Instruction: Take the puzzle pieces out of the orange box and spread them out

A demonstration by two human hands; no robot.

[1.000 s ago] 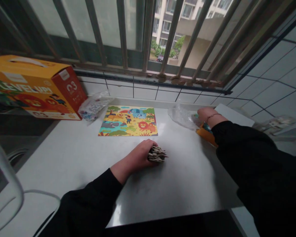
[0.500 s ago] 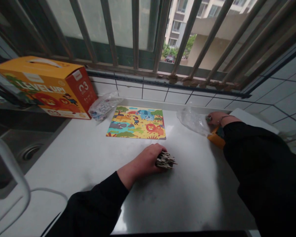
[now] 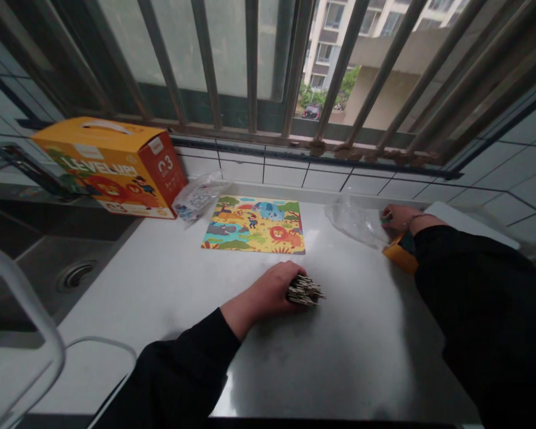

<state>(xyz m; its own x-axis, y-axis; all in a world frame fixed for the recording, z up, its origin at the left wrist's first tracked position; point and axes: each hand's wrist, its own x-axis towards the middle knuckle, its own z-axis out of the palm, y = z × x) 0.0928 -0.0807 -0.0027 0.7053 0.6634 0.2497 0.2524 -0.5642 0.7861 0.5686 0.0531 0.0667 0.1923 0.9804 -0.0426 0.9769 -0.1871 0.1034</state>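
My left hand [image 3: 270,293] grips a thick stack of wooden puzzle pieces [image 3: 304,291] on the steel counter [image 3: 259,363], just below a finished-looking jungle-animal puzzle picture [image 3: 254,226]. The stack stands on edge and its far end sticks out past my fingers. At the far right, my right hand [image 3: 397,218] pinches a small green-edged piece [image 3: 386,217] between its fingertips. That hand is next to a crumpled transparent plastic bag [image 3: 355,221], and an orange card piece [image 3: 399,255] lies partly under my wrist.
An orange "Level Up!" box [image 3: 111,167] and a plastic bag of pieces [image 3: 199,195] stand at the back left. A steel sink with a drain [image 3: 75,275] lies left of the counter, with a white board [image 3: 471,223] at right and barred window behind.
The whole scene has shifted right and down in view as my head turned. Both hands stay in nearly the same places on the counter, and the left still grips the stack.
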